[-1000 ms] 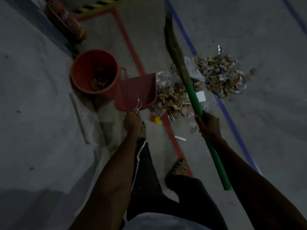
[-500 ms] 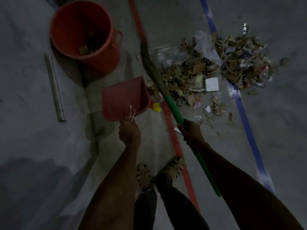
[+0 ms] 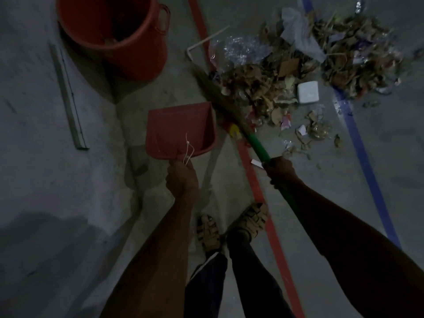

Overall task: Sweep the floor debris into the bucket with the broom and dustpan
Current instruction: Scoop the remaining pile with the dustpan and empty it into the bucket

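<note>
The floor [image 3: 378,171] looks like matt, rough concrete, crossed by smooth red tape [image 3: 252,180] and blue tape [image 3: 364,157]. The bucket [image 3: 137,58] and dustpan [image 3: 181,127] look like smooth red plastic with a dull sheen. The broom [image 3: 231,111] has dry straw-like bristles and a glossy green handle. The debris [image 3: 263,88] mixes dry leaves, cardboard scraps, crinkled clear plastic and a white foam-like block [image 3: 308,92]. A dull metal strip [image 3: 68,99] lies on the floor.
</note>
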A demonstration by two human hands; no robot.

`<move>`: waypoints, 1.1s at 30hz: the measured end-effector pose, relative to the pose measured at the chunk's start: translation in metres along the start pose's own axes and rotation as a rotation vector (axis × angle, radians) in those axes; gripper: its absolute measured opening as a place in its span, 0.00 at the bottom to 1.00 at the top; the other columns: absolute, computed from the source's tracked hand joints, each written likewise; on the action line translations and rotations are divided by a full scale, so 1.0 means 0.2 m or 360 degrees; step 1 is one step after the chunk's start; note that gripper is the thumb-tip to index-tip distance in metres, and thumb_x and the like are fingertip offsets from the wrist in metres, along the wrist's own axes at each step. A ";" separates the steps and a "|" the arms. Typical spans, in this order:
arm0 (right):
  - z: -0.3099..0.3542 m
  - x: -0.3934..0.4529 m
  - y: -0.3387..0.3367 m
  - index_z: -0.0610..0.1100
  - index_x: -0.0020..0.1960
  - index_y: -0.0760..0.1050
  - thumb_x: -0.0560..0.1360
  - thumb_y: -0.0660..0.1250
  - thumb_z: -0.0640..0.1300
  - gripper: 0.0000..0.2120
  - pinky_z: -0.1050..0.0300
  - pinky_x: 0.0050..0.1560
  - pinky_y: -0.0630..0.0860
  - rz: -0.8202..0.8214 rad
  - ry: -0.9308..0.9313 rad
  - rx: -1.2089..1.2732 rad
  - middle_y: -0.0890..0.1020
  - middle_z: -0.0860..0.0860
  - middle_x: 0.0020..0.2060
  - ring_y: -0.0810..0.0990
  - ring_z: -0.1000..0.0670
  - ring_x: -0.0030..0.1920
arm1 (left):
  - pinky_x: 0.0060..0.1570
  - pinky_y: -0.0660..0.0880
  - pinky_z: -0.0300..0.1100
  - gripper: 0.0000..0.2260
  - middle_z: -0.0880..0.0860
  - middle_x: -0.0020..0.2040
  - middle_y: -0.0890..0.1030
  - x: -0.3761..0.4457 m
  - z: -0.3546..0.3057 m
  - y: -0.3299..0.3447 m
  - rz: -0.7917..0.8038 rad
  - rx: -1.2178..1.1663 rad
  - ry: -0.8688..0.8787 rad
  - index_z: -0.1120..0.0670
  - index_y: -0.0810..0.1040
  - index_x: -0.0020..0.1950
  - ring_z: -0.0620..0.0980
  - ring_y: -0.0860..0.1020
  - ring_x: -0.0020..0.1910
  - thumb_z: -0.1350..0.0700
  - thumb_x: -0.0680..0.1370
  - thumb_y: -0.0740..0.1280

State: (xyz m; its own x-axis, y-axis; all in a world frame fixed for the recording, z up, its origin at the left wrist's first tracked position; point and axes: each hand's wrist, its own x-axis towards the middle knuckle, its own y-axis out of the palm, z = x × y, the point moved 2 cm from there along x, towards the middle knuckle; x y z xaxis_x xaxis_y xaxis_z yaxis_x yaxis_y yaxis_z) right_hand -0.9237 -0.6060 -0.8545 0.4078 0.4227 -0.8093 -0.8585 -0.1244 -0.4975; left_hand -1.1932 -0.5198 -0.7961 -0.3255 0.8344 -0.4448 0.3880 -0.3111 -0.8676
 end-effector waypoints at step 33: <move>-1.45 -0.57 -0.49 0.43 0.59 0.78 0.81 0.62 0.52 0.15 0.48 0.41 0.83 -0.0262 -0.0104 -0.0451 0.80 0.44 0.44 0.81 0.43 0.39 | 0.49 0.74 0.56 0.19 0.67 0.56 0.79 -1.37 0.20 0.42 0.0029 0.0053 0.0057 0.66 0.71 0.62 0.66 0.79 0.53 0.50 0.83 0.60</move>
State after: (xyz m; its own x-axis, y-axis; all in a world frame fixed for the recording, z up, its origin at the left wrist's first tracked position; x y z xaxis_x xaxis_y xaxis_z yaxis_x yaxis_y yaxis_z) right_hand -0.7959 -0.9031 -0.8049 0.5052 0.5136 -0.6935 -0.6583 -0.2902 -0.6945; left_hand -1.1051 -0.7924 -0.7561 -0.2871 0.8441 -0.4529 0.3645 -0.3410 -0.8665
